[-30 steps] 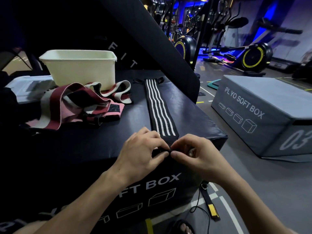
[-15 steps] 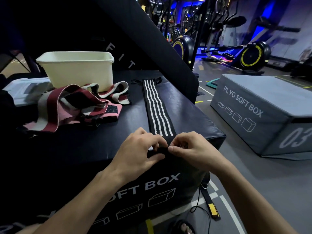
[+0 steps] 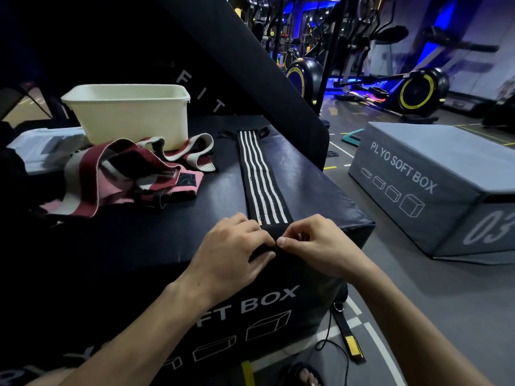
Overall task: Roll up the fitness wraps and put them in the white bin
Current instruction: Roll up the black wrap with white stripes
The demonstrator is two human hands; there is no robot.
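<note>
Hands: the left hand [image 3: 234, 246] and the right hand [image 3: 315, 243] sit side by side at the near edge of the box top, fingers curled, each pinching the near end of the long black fitness wrap with four white stripes [image 3: 260, 179]; thumb tips nearly meet over the fold.
Wrap in hand: it lies flat and straight on the black padded plyo soft box [image 3: 320, 190], running away from the hands toward its far end, where thin black loops trail. Only a first tight turn seems formed, so the roll is judged barely begun.
Other wraps: a loose heap of maroon, pink and white striped elastic wraps [image 3: 111, 176] lies left of the black one, touching the bin's front.
Bin: the white rectangular plastic bin [image 3: 125, 115] stands at the back left of the box top; its inside is not visible.
Risk, loose core: elastic fabric probably springs back; if either pinch eases, the first turn could unwind.
Risk, skew: uneven pushing by the two hands would likely make the roll cone sideways off the stripes.
Risk, edge: the start sits right at the box's near edge, so a slipped roll could drop to the grey gym floor [image 3: 418, 302].
Risk, tangle: the trailing loops may snag as the roll reaches them.
</note>
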